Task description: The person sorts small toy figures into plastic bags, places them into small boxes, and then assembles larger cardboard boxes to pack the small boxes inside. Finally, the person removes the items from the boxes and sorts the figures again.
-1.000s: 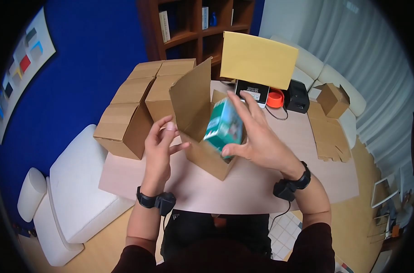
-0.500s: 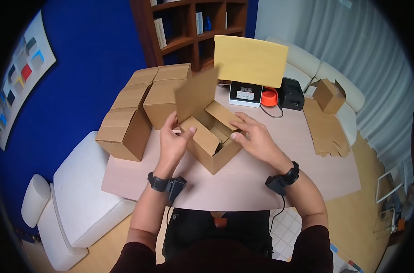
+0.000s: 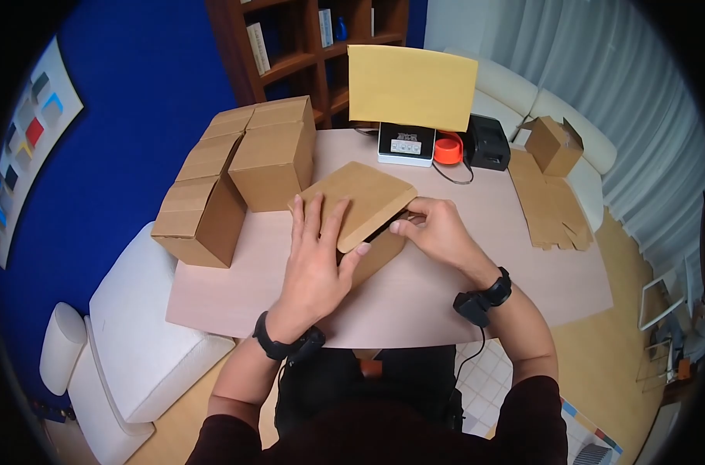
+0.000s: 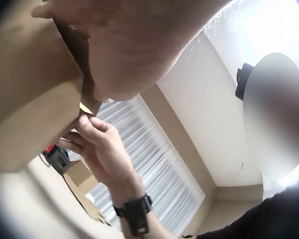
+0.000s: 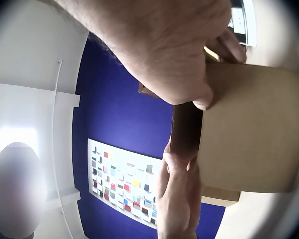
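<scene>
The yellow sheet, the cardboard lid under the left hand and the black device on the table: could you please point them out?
Yellow sheet [image 3: 412, 87], head view: middle of its front.
Cardboard lid [image 3: 368, 190], head view: bare upper surface.
Black device [image 3: 488, 136], head view: its upper part.

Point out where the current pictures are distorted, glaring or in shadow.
Head view: fisheye bowing, black corners; left wrist view: blown-out glare upper right, blurred oval below it; right wrist view: glare at left, another oval, deep shadow inside the box.

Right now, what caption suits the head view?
Left hand on a cardboard lid, right hand at its edge, boxes nearby.
</scene>
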A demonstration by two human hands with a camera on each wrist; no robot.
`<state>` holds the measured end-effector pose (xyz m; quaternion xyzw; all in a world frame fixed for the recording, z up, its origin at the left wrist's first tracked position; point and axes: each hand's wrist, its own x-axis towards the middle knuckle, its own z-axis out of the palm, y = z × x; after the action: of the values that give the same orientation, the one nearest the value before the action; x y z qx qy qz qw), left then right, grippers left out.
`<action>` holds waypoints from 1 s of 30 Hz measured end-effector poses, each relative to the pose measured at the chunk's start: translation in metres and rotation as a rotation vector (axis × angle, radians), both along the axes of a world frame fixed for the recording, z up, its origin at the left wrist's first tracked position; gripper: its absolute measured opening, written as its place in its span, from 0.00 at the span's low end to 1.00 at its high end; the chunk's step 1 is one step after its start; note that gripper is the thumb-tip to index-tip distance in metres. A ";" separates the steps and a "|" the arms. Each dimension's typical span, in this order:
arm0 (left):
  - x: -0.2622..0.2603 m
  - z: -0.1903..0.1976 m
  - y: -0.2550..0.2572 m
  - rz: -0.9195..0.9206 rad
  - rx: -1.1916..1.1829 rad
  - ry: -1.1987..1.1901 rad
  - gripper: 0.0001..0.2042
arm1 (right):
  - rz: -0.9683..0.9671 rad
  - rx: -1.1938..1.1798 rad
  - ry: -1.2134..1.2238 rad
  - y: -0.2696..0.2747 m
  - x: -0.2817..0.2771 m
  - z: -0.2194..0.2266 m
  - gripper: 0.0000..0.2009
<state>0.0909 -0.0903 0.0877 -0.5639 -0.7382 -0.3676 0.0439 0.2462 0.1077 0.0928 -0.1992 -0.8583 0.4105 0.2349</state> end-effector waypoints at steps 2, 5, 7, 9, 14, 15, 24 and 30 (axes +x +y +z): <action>0.000 0.003 -0.002 -0.015 -0.005 0.003 0.30 | -0.016 -0.069 -0.029 0.000 0.002 -0.003 0.18; -0.002 0.004 -0.005 -0.041 -0.007 -0.003 0.26 | -0.033 -0.141 0.236 -0.001 0.005 -0.010 0.21; -0.005 0.003 -0.005 -0.056 -0.002 -0.011 0.25 | -0.044 -0.174 0.259 -0.001 0.008 -0.006 0.23; -0.009 -0.001 -0.004 -0.097 0.014 -0.043 0.24 | -0.019 -0.089 0.180 0.003 0.009 -0.005 0.23; -0.032 -0.012 0.001 -0.237 -0.020 -0.092 0.25 | 0.017 0.289 0.226 0.003 0.006 -0.020 0.23; -0.036 -0.013 0.002 -0.278 -0.007 -0.107 0.25 | -0.008 0.407 0.244 0.001 0.005 -0.030 0.23; -0.054 -0.023 0.015 -0.363 0.272 -0.468 0.29 | -0.069 0.687 0.175 -0.016 0.017 -0.022 0.31; -0.069 -0.058 0.005 -0.087 0.266 -0.940 0.38 | -0.257 -0.159 0.167 0.017 0.019 -0.040 0.33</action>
<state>0.0223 -0.0854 0.0302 -0.3569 -0.6006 -0.6748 -0.2377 0.2656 0.1250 0.0531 -0.2905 -0.7679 0.4590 0.3394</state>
